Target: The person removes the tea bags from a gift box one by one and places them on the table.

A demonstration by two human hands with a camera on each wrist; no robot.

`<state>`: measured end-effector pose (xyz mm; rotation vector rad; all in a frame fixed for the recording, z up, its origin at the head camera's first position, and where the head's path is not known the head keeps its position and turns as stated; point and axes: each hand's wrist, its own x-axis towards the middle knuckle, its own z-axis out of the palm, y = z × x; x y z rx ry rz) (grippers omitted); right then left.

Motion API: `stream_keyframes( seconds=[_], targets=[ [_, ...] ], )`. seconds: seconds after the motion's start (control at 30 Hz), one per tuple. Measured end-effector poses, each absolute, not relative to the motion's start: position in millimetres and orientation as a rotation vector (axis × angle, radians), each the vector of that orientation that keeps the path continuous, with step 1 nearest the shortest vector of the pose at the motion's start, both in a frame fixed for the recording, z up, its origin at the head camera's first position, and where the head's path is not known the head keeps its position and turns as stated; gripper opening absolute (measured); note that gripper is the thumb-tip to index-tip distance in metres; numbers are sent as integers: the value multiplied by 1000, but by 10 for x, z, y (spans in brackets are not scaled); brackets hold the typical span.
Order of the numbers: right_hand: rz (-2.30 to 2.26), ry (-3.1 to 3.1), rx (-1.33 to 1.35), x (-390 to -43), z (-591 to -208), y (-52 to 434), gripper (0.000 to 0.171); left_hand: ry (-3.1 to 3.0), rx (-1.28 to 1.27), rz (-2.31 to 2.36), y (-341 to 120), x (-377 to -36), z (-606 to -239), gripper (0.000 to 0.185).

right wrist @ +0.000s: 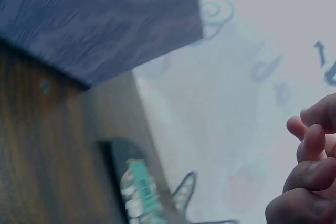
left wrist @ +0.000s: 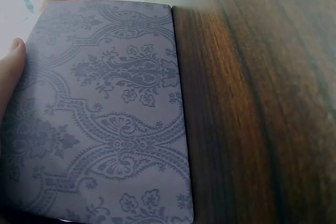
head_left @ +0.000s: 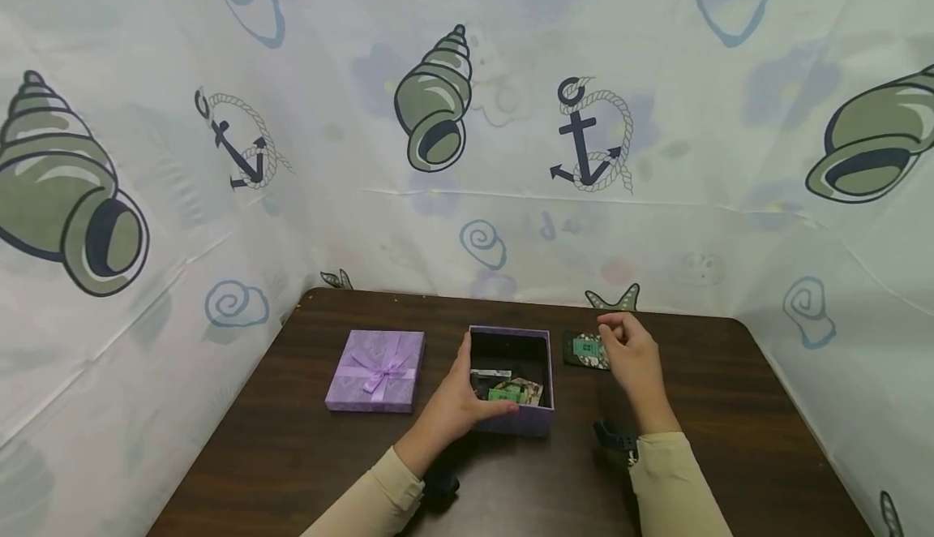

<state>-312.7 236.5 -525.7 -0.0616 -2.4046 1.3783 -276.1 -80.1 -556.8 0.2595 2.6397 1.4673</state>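
Note:
A purple gift box [head_left: 520, 422] stands uncovered near the middle of the table, with several small packets [head_left: 505, 393] lying in it, some green. My left hand [head_left: 458, 397] grips its near left corner, thumb along the front rim and fingers on the left wall. The left wrist view shows the patterned side of the box [left wrist: 115, 108] up close. To the right of the box lies a flat dark packet [head_left: 584, 348] with a green label. Over its right end, my right hand [head_left: 633, 358] hovers with loosely curled fingers [right wrist: 310, 174] and nothing between them.
A square purple lid [head_left: 372, 372] with a ribbon bow lies left of the box. Both sit on a dark wooden table [head_left: 292, 440]. A printed cloth [head_left: 511, 156] with shells and anchors hangs behind the table and along both sides.

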Motion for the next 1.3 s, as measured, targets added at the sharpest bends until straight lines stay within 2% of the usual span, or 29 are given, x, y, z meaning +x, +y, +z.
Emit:
stream_keyframes(
  seconds=[0.43,0.77,1.1,1.3],
  targets=[
    [1374,-2505,168,-2855,-4780,2171,26,2638,250,1467,-794,-2767,-5562,151],
    [1468,-2522,375,-2741,-4623,1921,18,2639,272,1491,-790,-2765,-5579,149],
    [1593,-2596,518,-2806,-4588,1732,19,2636,303,1522,-801,-2766,-5602,149],
    [1678,-2668,589,-2928,-4611,1601,26,2631,323,1522,-814,-2765,-5594,147]
  ],
)
